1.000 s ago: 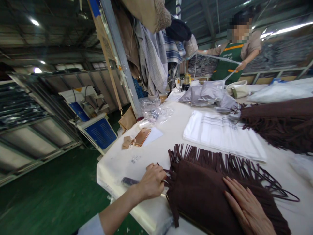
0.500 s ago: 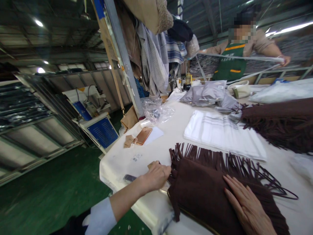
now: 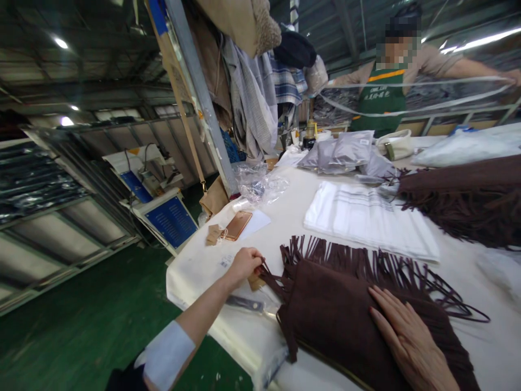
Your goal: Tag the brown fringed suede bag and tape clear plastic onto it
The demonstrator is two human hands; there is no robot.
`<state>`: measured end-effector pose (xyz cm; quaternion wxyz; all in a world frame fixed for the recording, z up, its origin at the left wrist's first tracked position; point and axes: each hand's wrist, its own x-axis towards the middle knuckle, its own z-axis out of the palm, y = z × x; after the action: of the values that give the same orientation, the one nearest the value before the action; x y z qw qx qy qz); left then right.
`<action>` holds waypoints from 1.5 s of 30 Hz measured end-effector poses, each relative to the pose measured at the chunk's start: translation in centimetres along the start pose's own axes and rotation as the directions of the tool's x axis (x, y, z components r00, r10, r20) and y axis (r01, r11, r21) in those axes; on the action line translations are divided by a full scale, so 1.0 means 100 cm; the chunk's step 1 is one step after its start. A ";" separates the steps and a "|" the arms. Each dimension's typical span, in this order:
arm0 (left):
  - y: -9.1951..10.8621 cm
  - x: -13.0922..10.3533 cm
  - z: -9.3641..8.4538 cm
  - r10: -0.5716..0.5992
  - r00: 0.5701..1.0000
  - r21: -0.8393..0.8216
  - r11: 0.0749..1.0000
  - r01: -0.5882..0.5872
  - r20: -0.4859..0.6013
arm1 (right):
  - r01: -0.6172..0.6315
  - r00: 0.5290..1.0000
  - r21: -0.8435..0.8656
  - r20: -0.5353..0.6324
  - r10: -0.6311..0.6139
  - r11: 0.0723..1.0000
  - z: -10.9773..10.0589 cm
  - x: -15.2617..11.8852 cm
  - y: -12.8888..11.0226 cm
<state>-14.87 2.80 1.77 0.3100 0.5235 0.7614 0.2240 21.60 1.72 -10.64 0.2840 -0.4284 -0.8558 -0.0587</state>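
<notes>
**Left hand pinches a tan tag at the fringe corner; right hand pins the brown cloth**

The dark brown fringed suede piece (image 3: 345, 320) lies flat at the near edge of the white-covered tabletop (image 3: 203, 271), its long axis running from the near left corner away to the right. The left hand (image 3: 244, 263) sits just left of it, grip closed on a small tan card tag (image 3: 256, 281) that touches the outermost fringe strands. The right hand (image 3: 411, 342) lies open and flat on the cloth, fingers spread, holding nothing. The left hand is the nearer one to the tag.

A dark flat tool (image 3: 244, 304) lies just below the tag near the tabletop's edge. Beyond, a rose-gold phone (image 3: 237, 225) and a folded white striped cloth (image 3: 366, 220) leave bare room between.
</notes>
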 end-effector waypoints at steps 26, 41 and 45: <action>0.017 -0.092 0.045 0.139 0.990 0.105 0.985 -0.137 -0.009 | -0.135 0.991 0.062 -0.008 0.136 0.989 -0.006 0.010 -0.009; 0.003 -0.042 0.016 -0.075 0.996 -0.574 0.814 0.092 0.054 | -0.150 0.988 0.066 -0.024 0.152 0.986 -0.006 0.010 -0.012; -0.019 -0.041 0.022 0.086 0.971 -0.377 0.911 -0.168 -0.224 | -0.106 0.993 0.039 -0.039 0.108 0.994 -0.004 0.009 -0.010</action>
<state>-13.49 -1.65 -0.09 0.3145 0.4736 0.6925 0.4441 20.61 1.58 -9.64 0.3120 -0.4672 -0.8265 -0.0363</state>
